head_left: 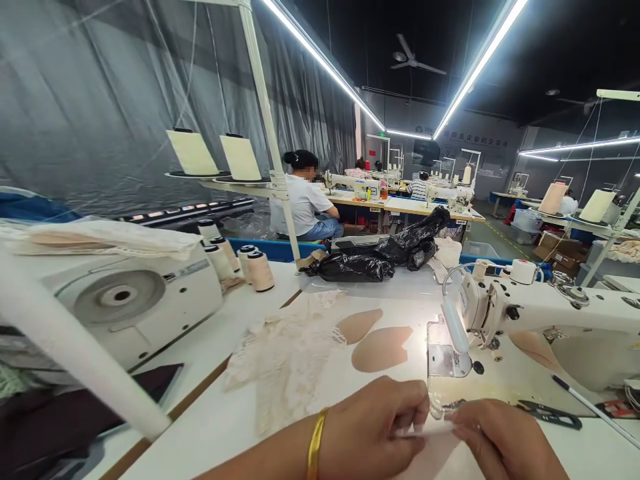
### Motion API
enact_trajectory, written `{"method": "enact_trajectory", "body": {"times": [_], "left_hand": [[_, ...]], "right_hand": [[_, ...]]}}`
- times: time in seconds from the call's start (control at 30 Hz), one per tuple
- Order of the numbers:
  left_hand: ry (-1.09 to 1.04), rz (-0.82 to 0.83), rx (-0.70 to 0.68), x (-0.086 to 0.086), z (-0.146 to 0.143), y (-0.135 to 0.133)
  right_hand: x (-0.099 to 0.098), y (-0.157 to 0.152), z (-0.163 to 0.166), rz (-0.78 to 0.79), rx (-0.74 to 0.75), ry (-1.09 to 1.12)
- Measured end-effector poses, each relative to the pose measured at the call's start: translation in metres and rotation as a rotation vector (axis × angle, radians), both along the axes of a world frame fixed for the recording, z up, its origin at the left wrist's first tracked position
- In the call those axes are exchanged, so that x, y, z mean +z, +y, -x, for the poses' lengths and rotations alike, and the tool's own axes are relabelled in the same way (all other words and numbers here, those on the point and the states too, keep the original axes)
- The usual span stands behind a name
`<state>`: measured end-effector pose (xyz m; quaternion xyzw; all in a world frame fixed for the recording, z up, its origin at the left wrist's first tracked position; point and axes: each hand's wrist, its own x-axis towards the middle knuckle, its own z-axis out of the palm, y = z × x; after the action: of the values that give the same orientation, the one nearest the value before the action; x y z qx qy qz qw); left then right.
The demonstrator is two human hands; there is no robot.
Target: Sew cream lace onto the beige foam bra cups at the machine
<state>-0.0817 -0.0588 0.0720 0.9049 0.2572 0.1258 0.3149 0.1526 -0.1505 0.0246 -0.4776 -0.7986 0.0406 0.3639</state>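
Observation:
My left hand (377,427), a gold bracelet (316,443) on its wrist, is closed on one end of a small pale piece of fabric (434,429). My right hand (507,437) pinches the other end, and the piece spans the short gap between both hands. Its exact shape is partly hidden by my fingers. Just beyond them stands a white sewing machine (530,307) with its lamp lit over the needle plate (447,360). Beige cut pieces (383,350) lie left of the needle plate, beside cream lace fabric (290,360). Black thread snips (550,413) rest right of my right hand.
A pen (600,407) lies at the right. Black plastic bags (370,257) sit along the table's far edge. Left are another machine (125,300), thread cones (260,270) and a white slanting post (85,360). A person (305,200) sits at a station beyond.

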Motion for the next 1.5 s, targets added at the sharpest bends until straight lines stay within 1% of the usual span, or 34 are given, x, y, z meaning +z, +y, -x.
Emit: {"method": "enact_trajectory", "body": {"times": [0.03, 0.1, 0.17, 0.2, 0.23, 0.27, 0.33, 0.37, 0.43, 0.5, 0.53, 0.6, 0.67, 0.73, 0.83, 0.93, 1.1, 1.27, 1.5], "left_hand": [[-0.064, -0.145, 0.003, 0.0, 0.002, 0.003], [-0.195, -0.538, 0.012, -0.004, 0.007, 0.009], [-0.239, -0.911, -0.004, -0.015, 0.01, 0.013], [-0.203, -1.029, -0.02, -0.022, 0.011, 0.014], [-0.136, -1.085, -0.049, -0.031, 0.011, 0.015], [-0.052, -1.082, -0.082, -0.039, 0.009, 0.014], [0.095, -0.988, -0.148, -0.053, 0.002, 0.013], [0.123, -0.95, -0.186, -0.058, -0.004, 0.013], [0.109, -0.937, -0.245, -0.061, -0.019, 0.016], [0.092, -0.961, -0.258, -0.06, -0.036, 0.024], [0.119, -0.958, -0.252, -0.061, -0.043, 0.029], [0.205, -0.92, -0.233, -0.065, -0.054, 0.039], [0.23, -0.879, -0.2, -0.072, -0.057, 0.045], [0.151, -0.853, -0.155, -0.081, -0.055, 0.047], [0.024, -0.815, -0.138, -0.089, -0.049, 0.047], [-0.008, -0.787, -0.151, -0.089, -0.047, 0.047], [-0.002, -0.752, -0.162, -0.087, -0.051, 0.046], [-0.027, -0.715, -0.152, -0.086, -0.051, 0.046], [-0.058, -0.7, -0.152, -0.078, -0.05, 0.042]], "right_hand": [[0.005, 0.003, 0.004, -0.079, -0.007, -0.004], [0.007, 0.012, 0.012, -0.25, -0.014, -0.013], [0.0, 0.024, 0.019, -0.384, -0.016, -0.034], [-0.006, 0.031, 0.02, -0.411, -0.006, -0.059], [-0.013, 0.037, 0.02, -0.404, 0.008, -0.096], [-0.021, 0.043, 0.018, -0.371, 0.023, -0.14], [-0.035, 0.052, 0.009, -0.259, 0.079, -0.257], [-0.04, 0.055, 0.004, -0.203, 0.111, -0.31], [-0.045, 0.059, -0.009, -0.11, 0.15, -0.356], [-0.045, 0.061, -0.02, -0.003, 0.14, -0.322], [-0.045, 0.062, -0.026, 0.033, 0.126, -0.295], [-0.045, 0.063, -0.035, 0.022, 0.121, -0.268], [-0.045, 0.062, -0.043, -0.065, 0.124, -0.276], [-0.046, 0.059, -0.048, -0.108, 0.107, -0.299], [-0.044, 0.055, -0.051, -0.046, 0.091, -0.323], [-0.039, 0.053, -0.05, 0.004, 0.101, -0.308], [-0.035, 0.052, -0.049, 0.019, 0.133, -0.267], [-0.032, 0.05, -0.05, 0.076, 0.161, -0.249], [-0.03, 0.049, -0.05, 0.095, 0.177, -0.239]]}}
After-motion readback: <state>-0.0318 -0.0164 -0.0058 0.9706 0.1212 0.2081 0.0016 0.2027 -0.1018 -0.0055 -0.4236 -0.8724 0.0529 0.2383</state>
